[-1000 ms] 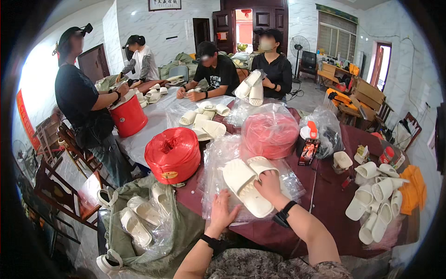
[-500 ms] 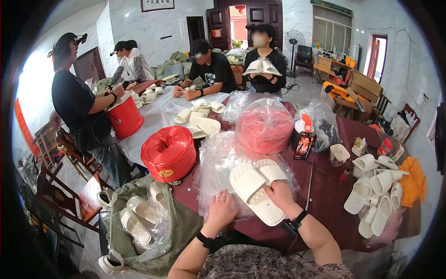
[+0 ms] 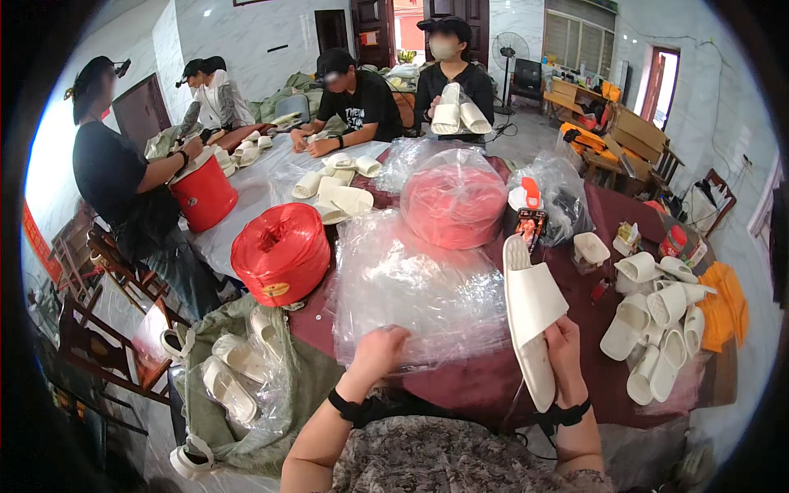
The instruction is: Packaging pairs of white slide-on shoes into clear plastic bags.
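My right hand (image 3: 564, 352) grips a pair of cream-white slide slippers (image 3: 532, 308) at the strap side, held up on end over the right side of the bag stack. One slipper faces me; the other is mostly hidden behind it. My left hand (image 3: 380, 353) is at the near-left edge of a stack of clear plastic bags (image 3: 419, 300), its fingers bent together on the film; the thumb's hold is hard to see. The bags lie flat on the dark red tabletop (image 3: 460, 394) in front of me.
A red twine roll (image 3: 279, 253) and a plastic-wrapped roll (image 3: 454, 201) stand beyond the bags. Loose slippers (image 3: 657, 329) pile at right near orange cloth (image 3: 723, 308). A green sack (image 3: 304, 386) with bagged slippers is at left. Several co-workers are around the table; one person (image 3: 448, 82) holds slippers.
My right hand has carried the slippers to the right, off the bags, and turned them upright. My left hand's fingers, spread on the bags before, have drawn together. The view has shifted slightly.
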`<state>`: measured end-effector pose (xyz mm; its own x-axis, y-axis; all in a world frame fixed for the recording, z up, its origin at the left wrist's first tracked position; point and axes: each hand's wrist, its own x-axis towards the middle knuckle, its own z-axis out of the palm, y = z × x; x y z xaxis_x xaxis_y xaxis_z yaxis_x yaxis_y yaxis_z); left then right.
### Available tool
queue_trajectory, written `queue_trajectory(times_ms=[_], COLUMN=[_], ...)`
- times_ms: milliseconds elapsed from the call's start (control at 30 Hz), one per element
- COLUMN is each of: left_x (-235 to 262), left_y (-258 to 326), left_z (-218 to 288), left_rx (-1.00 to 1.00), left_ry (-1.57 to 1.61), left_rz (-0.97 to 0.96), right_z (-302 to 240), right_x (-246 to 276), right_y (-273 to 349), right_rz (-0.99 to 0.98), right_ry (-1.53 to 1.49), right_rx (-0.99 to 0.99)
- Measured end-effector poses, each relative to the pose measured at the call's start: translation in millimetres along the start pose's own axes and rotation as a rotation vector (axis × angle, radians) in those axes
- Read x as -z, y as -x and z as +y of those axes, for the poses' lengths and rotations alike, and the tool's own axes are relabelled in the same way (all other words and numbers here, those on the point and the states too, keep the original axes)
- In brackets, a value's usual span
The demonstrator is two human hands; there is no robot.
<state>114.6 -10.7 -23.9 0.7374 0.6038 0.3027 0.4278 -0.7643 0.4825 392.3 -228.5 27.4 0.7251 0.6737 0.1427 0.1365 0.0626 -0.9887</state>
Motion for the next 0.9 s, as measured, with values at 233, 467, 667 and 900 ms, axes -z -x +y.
queue_trajectory(times_ms=[233, 467, 667, 900], left_x=[22, 38, 44, 45], left_y=[-11, -22, -20, -16], left_z=[19, 15, 14, 25], left_rx=[0.252, 0.253, 0.134, -0.026], left_ry=[0.347, 0.481, 0.439, 0.227], left_rz=[0.224, 0.25, 0.274, 0.263], right_z=[-22, -18, -7, -10], right_x=[-41, -69, -65, -65], right_y=[41, 45, 37, 44], right_rz=[-0.606, -0.697, -0.524, -0.454], right_ry=[0.154, 0.51, 0.693, 0.85], right_rx=[0.205, 0.563, 0.545, 0.522])
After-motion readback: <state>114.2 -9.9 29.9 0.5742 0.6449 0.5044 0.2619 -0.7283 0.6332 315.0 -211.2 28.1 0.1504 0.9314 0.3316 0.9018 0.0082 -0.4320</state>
